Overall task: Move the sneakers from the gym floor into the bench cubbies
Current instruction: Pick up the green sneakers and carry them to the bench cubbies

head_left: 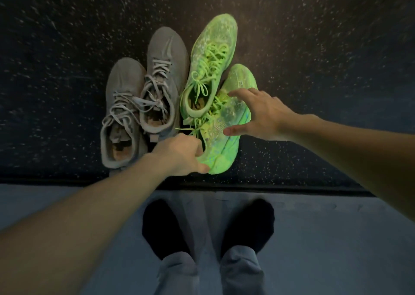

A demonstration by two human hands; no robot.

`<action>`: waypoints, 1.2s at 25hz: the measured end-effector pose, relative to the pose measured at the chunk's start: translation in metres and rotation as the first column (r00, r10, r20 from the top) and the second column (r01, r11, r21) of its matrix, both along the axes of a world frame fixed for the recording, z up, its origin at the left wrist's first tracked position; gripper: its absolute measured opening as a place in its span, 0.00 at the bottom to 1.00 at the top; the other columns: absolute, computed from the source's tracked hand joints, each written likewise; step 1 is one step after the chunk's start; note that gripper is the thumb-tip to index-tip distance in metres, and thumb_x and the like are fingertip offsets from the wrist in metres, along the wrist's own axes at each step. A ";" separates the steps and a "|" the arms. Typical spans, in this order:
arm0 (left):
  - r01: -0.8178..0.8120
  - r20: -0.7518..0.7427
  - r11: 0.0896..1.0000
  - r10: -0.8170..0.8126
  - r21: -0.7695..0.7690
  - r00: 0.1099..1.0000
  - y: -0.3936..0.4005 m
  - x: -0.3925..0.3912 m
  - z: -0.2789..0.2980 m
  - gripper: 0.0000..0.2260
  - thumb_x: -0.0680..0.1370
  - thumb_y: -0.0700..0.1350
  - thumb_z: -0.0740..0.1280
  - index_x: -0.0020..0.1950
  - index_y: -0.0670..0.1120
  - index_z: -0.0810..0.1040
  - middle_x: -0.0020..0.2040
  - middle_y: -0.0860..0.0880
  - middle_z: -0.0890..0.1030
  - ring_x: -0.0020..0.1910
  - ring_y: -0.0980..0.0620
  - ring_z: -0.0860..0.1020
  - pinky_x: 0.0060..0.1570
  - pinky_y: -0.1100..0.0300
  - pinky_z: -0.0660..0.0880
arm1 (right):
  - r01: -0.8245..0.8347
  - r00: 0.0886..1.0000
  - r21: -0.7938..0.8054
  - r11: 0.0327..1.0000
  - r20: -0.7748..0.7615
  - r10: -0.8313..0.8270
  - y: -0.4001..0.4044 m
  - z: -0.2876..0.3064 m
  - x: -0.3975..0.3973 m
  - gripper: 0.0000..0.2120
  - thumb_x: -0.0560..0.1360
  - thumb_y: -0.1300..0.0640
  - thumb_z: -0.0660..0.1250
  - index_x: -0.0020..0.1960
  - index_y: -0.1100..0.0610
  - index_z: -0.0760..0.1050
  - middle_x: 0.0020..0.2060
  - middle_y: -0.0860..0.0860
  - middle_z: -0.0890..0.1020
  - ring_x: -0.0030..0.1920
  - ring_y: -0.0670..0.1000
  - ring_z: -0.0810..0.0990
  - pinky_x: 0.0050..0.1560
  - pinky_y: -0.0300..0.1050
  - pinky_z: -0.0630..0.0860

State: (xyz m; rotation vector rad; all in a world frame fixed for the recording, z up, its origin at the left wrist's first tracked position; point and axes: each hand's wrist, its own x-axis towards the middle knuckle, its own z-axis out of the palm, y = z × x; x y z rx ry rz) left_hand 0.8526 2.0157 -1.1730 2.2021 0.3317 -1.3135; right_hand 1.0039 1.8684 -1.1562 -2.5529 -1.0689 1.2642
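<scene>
Two pairs of sneakers lie side by side on the dark speckled gym floor [67, 47]. The grey pair is on the left: one grey sneaker [122, 115] nearer me and a second grey sneaker [164, 79] beside it. The neon green pair is on the right: a far green sneaker [213, 54] and a near green sneaker [226, 137], tilted onto its side. My left hand [179, 155] grips the heel of the near green sneaker. Just above that shoe's middle, my right hand [258, 112] hovers open with fingers spread. No bench cubbies are in view.
A black strip [292, 188] marks the floor's near edge; below it is a grey-blue surface [336, 238]. My two feet in black socks [166, 227] stand there, close behind the shoes. Speckled floor stretches on all other sides of the sneakers.
</scene>
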 end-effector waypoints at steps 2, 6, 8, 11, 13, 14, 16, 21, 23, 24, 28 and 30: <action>-0.035 0.025 0.999 0.034 0.036 0.999 -0.017 -0.001 -0.011 0.21 0.71 0.60 0.70 0.55 0.46 0.75 0.51 0.49 0.77 0.51 0.45 0.76 0.50 0.48 0.76 | 0.025 1.000 0.025 0.999 -0.012 -0.024 -0.005 -0.008 -0.003 0.42 0.65 0.33 0.70 0.72 0.45 0.57 0.68 0.51 0.66 0.67 0.56 0.66 0.65 0.60 0.65; -0.144 0.097 0.971 0.127 0.193 0.987 -0.035 0.005 -0.021 0.20 0.74 0.56 0.70 0.56 0.45 0.68 0.51 0.46 0.76 0.51 0.43 0.77 0.41 0.52 0.72 | 0.069 0.998 0.085 0.994 -0.016 -0.068 -0.010 -0.014 -0.003 0.41 0.65 0.33 0.70 0.71 0.46 0.60 0.66 0.49 0.67 0.67 0.54 0.66 0.65 0.59 0.67; -0.229 0.115 0.953 0.209 0.199 0.971 -0.040 0.005 -0.024 0.20 0.73 0.54 0.71 0.55 0.46 0.68 0.50 0.46 0.78 0.50 0.42 0.77 0.40 0.52 0.70 | 0.073 0.997 0.097 0.993 -0.017 -0.072 -0.011 -0.014 -0.002 0.41 0.65 0.34 0.71 0.71 0.46 0.61 0.66 0.49 0.67 0.66 0.54 0.66 0.64 0.59 0.67; -0.334 0.182 0.938 0.314 0.094 0.932 -0.055 0.007 -0.024 0.16 0.71 0.52 0.73 0.51 0.49 0.70 0.48 0.48 0.81 0.49 0.42 0.79 0.43 0.51 0.74 | 0.084 0.996 0.108 0.991 -0.016 -0.083 -0.015 -0.014 0.000 0.40 0.64 0.34 0.71 0.71 0.46 0.61 0.65 0.50 0.67 0.64 0.54 0.68 0.63 0.57 0.69; -0.273 0.265 0.959 0.244 0.079 0.933 -0.071 0.016 -0.016 0.13 0.73 0.49 0.70 0.54 0.50 0.72 0.49 0.47 0.81 0.50 0.42 0.79 0.47 0.51 0.75 | 0.089 0.996 0.117 0.989 -0.016 -0.088 -0.019 -0.013 0.001 0.40 0.65 0.34 0.71 0.71 0.46 0.61 0.65 0.51 0.67 0.64 0.54 0.68 0.62 0.56 0.69; -0.222 0.309 0.970 0.183 0.095 0.933 -0.079 0.021 -0.010 0.12 0.74 0.48 0.69 0.56 0.49 0.73 0.51 0.47 0.80 0.51 0.42 0.79 0.47 0.51 0.74 | 0.096 0.995 0.126 0.987 -0.020 -0.095 -0.022 -0.012 0.002 0.39 0.65 0.35 0.71 0.71 0.46 0.62 0.65 0.51 0.67 0.64 0.55 0.68 0.62 0.55 0.69; -0.167 0.362 0.978 0.114 0.120 0.925 -0.096 0.032 -0.002 0.12 0.76 0.47 0.67 0.58 0.47 0.74 0.53 0.45 0.80 0.52 0.42 0.79 0.47 0.52 0.73 | 0.123 0.992 0.143 0.982 -0.028 -0.120 -0.028 -0.009 0.005 0.37 0.66 0.36 0.71 0.70 0.47 0.63 0.64 0.50 0.68 0.64 0.54 0.69 0.61 0.55 0.70; -0.158 0.448 0.972 0.066 0.171 0.892 -0.127 0.062 0.000 0.12 0.80 0.47 0.60 0.60 0.43 0.75 0.54 0.44 0.80 0.53 0.43 0.78 0.47 0.52 0.73 | 0.205 0.974 0.230 0.951 0.047 -0.221 -0.042 -0.004 0.007 0.21 0.75 0.42 0.65 0.63 0.51 0.68 0.57 0.48 0.72 0.56 0.50 0.73 0.55 0.54 0.74; -0.338 0.453 0.931 0.243 0.139 0.858 -0.128 0.077 -0.001 0.13 0.81 0.46 0.58 0.57 0.41 0.77 0.55 0.42 0.80 0.55 0.43 0.77 0.51 0.52 0.72 | 0.245 0.960 0.274 0.930 0.070 -0.273 -0.047 -0.003 0.007 0.14 0.78 0.46 0.60 0.60 0.52 0.70 0.53 0.49 0.73 0.53 0.50 0.74 0.55 0.54 0.73; -0.398 0.452 0.908 0.302 0.131 0.839 -0.126 0.083 -0.003 0.12 0.81 0.45 0.58 0.56 0.41 0.77 0.55 0.42 0.80 0.56 0.42 0.77 0.52 0.52 0.71 | 0.261 0.954 0.285 0.923 0.070 -0.291 -0.050 -0.002 0.006 0.13 0.79 0.47 0.58 0.59 0.52 0.71 0.52 0.49 0.74 0.53 0.50 0.74 0.54 0.55 0.73; -0.321 0.473 0.940 0.232 0.115 0.850 -0.100 0.085 -0.015 0.07 0.79 0.47 0.62 0.55 0.47 0.75 0.51 0.45 0.80 0.51 0.42 0.78 0.43 0.53 0.69 | 0.317 0.942 0.279 0.907 0.020 -0.335 -0.054 -0.004 -0.001 0.12 0.80 0.48 0.55 0.58 0.52 0.71 0.50 0.48 0.75 0.51 0.50 0.74 0.55 0.56 0.72; -0.258 0.544 0.959 0.156 0.116 0.824 -0.076 0.076 -0.018 0.07 0.76 0.48 0.66 0.53 0.49 0.76 0.48 0.48 0.79 0.49 0.45 0.77 0.41 0.54 0.68 | 0.337 0.939 0.246 0.909 -0.010 -0.345 -0.052 -0.008 -0.008 0.13 0.78 0.48 0.57 0.59 0.52 0.70 0.51 0.48 0.76 0.52 0.51 0.75 0.56 0.56 0.72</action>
